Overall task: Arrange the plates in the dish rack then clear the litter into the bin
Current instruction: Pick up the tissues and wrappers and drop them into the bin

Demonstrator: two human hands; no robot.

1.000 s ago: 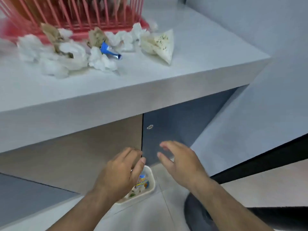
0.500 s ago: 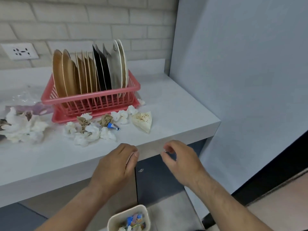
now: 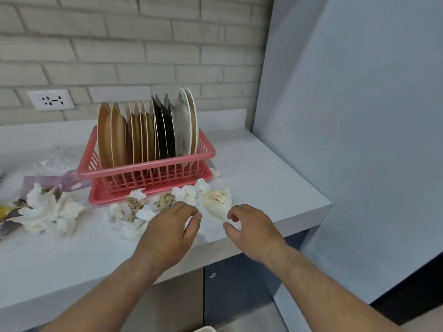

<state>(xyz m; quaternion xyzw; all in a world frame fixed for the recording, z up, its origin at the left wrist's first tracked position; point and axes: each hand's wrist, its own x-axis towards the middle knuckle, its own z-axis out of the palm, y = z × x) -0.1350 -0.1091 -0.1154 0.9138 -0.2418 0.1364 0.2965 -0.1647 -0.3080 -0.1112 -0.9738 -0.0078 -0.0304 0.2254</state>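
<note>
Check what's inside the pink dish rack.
Plates standing on edge: brown left, black middle, grey and white right. The front wall of the dish rack covers their lower edges; its floor cannot be seen.

The dish rack (image 3: pixel 146 161) is glossy pink plastic; the litter (image 3: pixel 129 212) is crumpled white and brown paper; the counter (image 3: pixel 263 168) is smooth and matt.

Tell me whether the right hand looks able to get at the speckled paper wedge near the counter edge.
Probably yes: the right hand hovers open just beside the speckled paper wedge, nothing lies between them, and the left hand is off to the other side.
</note>
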